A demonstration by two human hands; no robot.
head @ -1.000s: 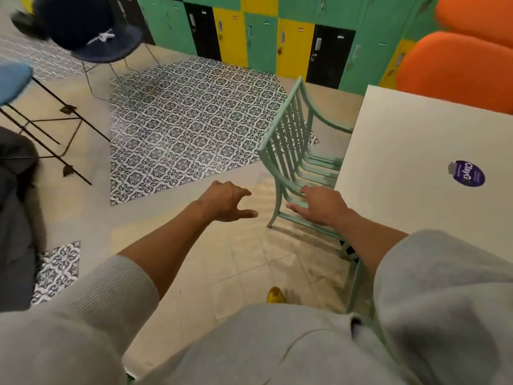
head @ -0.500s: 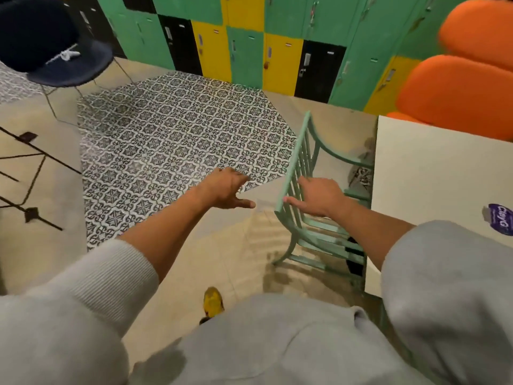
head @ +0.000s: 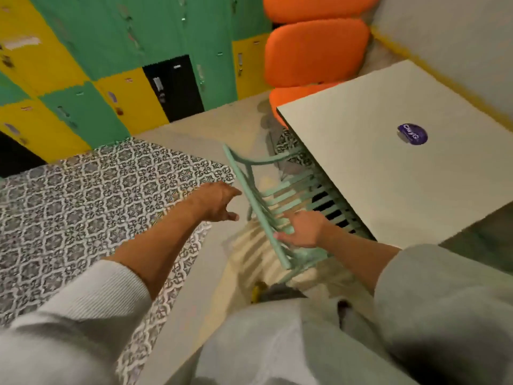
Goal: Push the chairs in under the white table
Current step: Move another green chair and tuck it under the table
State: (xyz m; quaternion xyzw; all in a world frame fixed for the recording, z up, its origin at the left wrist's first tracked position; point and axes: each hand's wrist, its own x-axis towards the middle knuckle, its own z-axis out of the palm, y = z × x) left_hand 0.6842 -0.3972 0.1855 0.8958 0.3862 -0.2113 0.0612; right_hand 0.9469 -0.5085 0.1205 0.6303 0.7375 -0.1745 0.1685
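The mint-green slatted chair (head: 280, 201) is seen partly under the white table (head: 388, 173), at the table's near-left edge. The front part of the seat is hidden beneath the tabletop; the rear seat slats, the backrest and one curved armrest stick out from the table. The backrest's top rail runs roughly parallel to that table edge.

The right hand (head: 301, 230) is laid on the backrest, near the end of the rail closest to the person. The fingers (head: 283, 237) are curled round the top rail, so the rail is gripped. The right forearm is bare, the grey sleeve pushed up toward the elbow.

The left hand (head: 219, 201) is held loose and empty, fingers spread, just left of the backrest and away from the table. No contact with the chair is seen, though motion blur softens the gap.

A round purple sticker (head: 412, 134) is seen on the tabletop, toward the table's right side. Orange cushioned seating (head: 313, 51) is placed at the table's far end, its lowest cushion tucked partly behind the table's far corner. Green, yellow and black lockers (head: 116, 65) line the wall beyond the table's left side. Patterned floor tiles (head: 83, 212) are spread left of the chair, further from the table.
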